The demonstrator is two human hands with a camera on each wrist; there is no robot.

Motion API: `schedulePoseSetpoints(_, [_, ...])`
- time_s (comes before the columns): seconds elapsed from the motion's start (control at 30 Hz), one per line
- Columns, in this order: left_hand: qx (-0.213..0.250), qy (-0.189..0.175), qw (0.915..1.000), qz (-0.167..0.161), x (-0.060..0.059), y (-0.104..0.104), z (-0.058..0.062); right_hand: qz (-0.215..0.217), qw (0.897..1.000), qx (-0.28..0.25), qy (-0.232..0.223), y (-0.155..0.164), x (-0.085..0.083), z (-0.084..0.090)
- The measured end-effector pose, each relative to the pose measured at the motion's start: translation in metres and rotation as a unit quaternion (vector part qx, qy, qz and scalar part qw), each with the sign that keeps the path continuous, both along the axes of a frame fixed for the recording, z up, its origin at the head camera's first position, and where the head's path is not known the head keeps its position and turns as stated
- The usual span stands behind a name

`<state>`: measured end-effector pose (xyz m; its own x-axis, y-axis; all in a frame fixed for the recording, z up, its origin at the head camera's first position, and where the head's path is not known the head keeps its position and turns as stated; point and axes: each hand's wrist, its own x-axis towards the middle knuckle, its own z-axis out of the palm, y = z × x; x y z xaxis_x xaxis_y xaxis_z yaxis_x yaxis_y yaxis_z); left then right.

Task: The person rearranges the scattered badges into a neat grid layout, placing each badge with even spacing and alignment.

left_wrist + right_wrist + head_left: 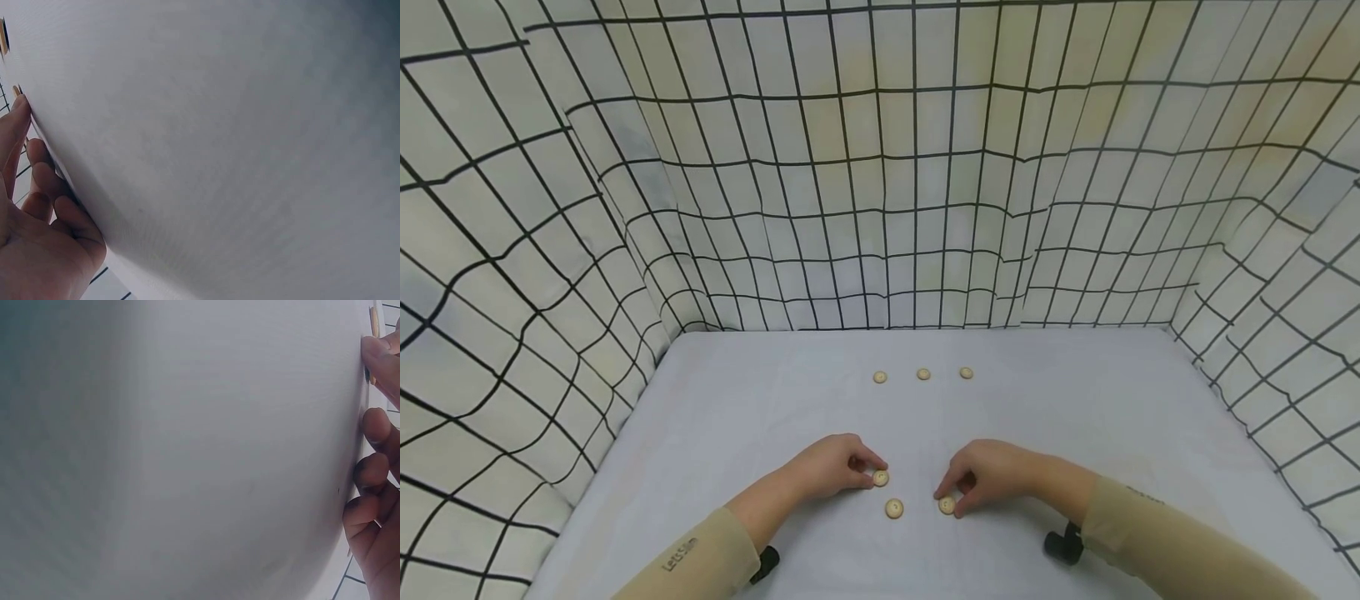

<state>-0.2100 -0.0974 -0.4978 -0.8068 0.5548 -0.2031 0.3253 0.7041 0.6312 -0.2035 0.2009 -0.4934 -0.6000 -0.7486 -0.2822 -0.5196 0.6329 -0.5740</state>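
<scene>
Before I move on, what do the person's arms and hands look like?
The left hand and right hand wear no gloves. The beige left sleeve bears dark lettering, apparently "Let's Slim"; lettering on the matching right sleeve is too small to read. A black left wrist camera and black right wrist camera are worn.

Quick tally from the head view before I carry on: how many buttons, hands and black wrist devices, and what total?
Tan buttons: 6
Hands, left hand and right hand: 2
Black wrist devices: 2
Total: 10
</scene>
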Motion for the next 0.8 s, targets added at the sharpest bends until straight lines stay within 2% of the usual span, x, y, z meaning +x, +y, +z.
schedulePoseSetpoints(0.4, [-0.002,-0.003,1.0,0.003,0.0011,0.0,0.0012,-0.007,1.0,-0.001,-0.004,-0.0003,-0.0011,-0.0024])
schedulePoseSetpoints(0.8, [-0.002,-0.003,1.0,0.004,0.0018,-0.0002,0.001,0.001,1.0,0.007,0.012,-0.0016,0.0012,-0.002])
